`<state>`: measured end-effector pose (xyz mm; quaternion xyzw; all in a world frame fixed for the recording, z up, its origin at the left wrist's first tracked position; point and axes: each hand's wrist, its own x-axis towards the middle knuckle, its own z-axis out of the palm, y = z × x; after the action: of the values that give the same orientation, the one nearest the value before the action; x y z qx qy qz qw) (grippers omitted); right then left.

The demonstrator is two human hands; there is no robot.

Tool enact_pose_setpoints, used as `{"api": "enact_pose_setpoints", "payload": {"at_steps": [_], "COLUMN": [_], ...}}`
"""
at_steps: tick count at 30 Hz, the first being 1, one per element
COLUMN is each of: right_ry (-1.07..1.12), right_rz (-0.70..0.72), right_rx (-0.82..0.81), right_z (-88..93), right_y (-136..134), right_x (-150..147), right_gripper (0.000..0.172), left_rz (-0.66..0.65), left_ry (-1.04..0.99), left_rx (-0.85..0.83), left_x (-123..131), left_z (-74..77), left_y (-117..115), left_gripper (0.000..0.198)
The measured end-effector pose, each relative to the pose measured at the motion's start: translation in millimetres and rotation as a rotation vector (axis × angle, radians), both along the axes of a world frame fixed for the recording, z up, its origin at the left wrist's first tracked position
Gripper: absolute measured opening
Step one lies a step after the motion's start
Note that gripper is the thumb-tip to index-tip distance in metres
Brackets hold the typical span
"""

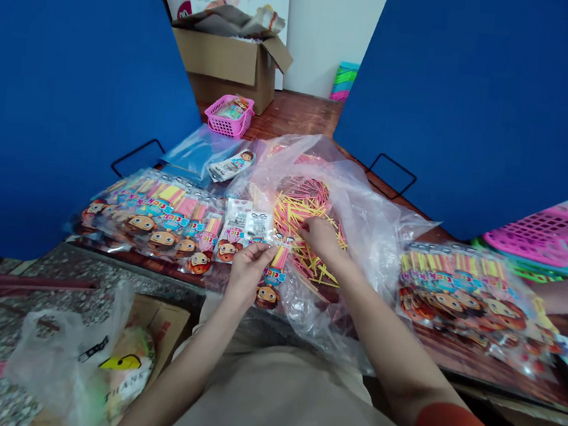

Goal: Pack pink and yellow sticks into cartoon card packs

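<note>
My left hand (251, 263) pinches the top edge of a small clear packet (274, 276) with yellow and pink sticks and a cartoon face printed on it. Over the heap of thin pink and yellow sticks (297, 209), my right hand (320, 238) has its fingers curled together. Whatever lies between those fingertips is hidden. The heap spills from a large clear plastic bag (364, 214) on the table. Left of my left hand lie flat printed packets (235, 228) that show no sticks, beside a row of filled packets (153, 217).
More filled packets (472, 291) lie on the right, near another person's arm (562, 293). A pink basket (229, 117) and an open cardboard box (223, 60) stand at the back. Blue panels (65, 85) flank the table. A plastic carrier bag (73, 360) rests at lower left.
</note>
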<state>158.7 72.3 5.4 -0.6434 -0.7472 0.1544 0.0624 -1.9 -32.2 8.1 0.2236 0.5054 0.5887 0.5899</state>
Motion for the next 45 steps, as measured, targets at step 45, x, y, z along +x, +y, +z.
{"api": "enact_pose_setpoints", "payload": {"at_steps": [45], "right_ry": [1.291], "right_rz": [-0.073], "right_rx": [0.339], "right_z": [28.8], "right_y": [-80], "right_x": [-7], "right_gripper": [0.056], "left_rz": [-0.139], "left_ry": [0.164], "left_rx": [0.059], "left_x": [18], "left_z": [-1.5], "left_y": [-8], "left_gripper": [0.027]}}
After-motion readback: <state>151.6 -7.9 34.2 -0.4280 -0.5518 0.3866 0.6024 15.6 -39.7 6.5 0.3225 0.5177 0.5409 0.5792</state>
